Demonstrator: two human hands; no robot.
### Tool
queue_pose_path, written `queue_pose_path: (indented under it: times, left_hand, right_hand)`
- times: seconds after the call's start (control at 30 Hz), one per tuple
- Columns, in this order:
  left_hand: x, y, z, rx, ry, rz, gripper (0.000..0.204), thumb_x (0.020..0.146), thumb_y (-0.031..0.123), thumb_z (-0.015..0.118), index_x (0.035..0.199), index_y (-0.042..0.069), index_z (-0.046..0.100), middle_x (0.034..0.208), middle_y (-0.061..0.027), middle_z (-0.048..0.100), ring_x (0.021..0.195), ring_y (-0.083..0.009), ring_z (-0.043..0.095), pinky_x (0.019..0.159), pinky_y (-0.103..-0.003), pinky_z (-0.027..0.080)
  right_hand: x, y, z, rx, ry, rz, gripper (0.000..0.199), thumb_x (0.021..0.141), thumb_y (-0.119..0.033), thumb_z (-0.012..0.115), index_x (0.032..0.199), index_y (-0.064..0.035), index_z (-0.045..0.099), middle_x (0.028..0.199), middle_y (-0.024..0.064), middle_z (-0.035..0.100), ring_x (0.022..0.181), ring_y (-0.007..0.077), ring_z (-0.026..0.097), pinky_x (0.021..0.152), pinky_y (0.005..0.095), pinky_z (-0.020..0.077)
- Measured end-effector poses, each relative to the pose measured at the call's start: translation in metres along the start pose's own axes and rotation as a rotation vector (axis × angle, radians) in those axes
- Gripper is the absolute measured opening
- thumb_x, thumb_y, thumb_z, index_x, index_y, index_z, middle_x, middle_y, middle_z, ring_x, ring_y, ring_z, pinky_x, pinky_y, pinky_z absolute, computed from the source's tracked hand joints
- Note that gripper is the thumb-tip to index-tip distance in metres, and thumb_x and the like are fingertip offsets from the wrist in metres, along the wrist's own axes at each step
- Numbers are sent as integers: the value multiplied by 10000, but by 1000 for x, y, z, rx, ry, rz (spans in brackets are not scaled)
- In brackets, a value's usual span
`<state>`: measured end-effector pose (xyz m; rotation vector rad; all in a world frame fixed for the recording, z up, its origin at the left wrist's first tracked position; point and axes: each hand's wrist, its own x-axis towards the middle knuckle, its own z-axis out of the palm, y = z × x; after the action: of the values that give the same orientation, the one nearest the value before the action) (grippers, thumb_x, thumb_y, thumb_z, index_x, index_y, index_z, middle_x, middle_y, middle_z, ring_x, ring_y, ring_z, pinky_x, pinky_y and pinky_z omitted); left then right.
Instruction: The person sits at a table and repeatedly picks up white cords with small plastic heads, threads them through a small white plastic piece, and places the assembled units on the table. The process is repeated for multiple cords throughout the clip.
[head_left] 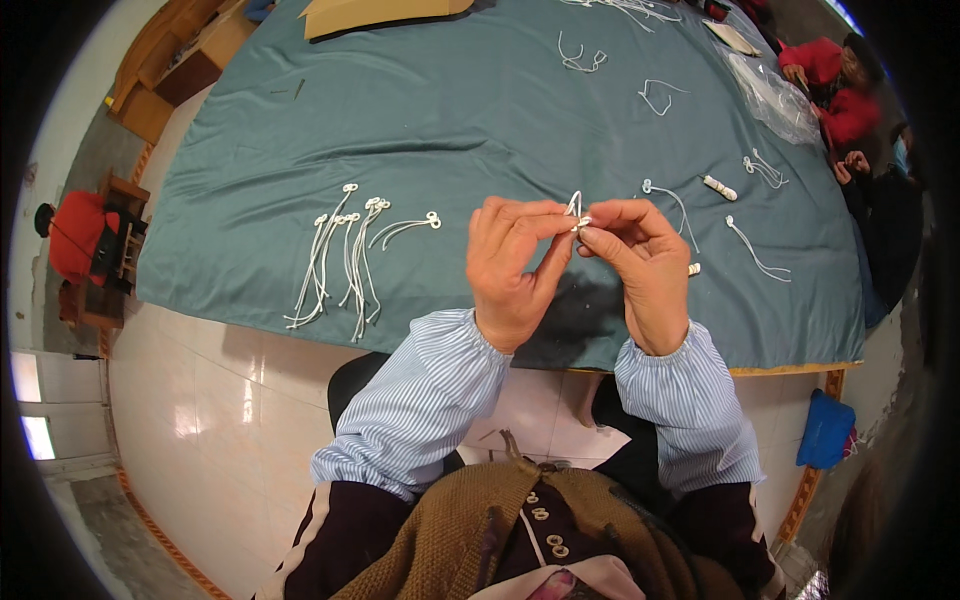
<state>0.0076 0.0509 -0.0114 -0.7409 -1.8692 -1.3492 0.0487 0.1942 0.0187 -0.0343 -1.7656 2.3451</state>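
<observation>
Above the near side of the cloth, my left hand (512,262) and my right hand (648,275) meet fingertip to fingertip. Both pinch a thin white cord (577,202), and a small loop of it sticks up between them. The fingers partly hide a small pale bit where the cord is gripped. To the left lie several white cords (357,262) with small rings or knots at their far ends. A shorter cord with a ring-like end (433,221) sits nearer my left hand. Beyond my right hand is another ringed cord (682,206).
A green cloth (430,110) covers the table. Right of my hands lie a wound white bundle (719,188) and a loose cord (757,250). A cardboard box (385,14) stands at the far edge, clear plastic (770,95) at far right. People sit at the right side.
</observation>
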Motion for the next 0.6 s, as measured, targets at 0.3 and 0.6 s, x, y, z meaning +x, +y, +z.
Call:
queue_pose_path:
  times: [0.3, 0.6]
  left_hand:
    - [4, -5, 2, 55, 32, 48, 213, 729, -4, 782, 903, 83, 695, 932, -31, 704, 808, -199, 599, 722, -322, 414]
    - [0, -1, 5, -133, 67, -232, 146, 801, -1, 748, 922, 57, 690, 944, -56, 711, 812, -171, 609, 766, -302, 429]
  right_hand:
    - [0, -4, -4, 139, 65, 254, 192, 878, -44, 713, 1020, 14, 598, 905, 93, 679, 801, 147, 665, 700, 263, 553]
    - [-6, -14, 5, 50, 33, 102, 136, 864, 4, 683, 952, -18, 581, 855, 50, 627, 735, 114, 619, 630, 228, 513]
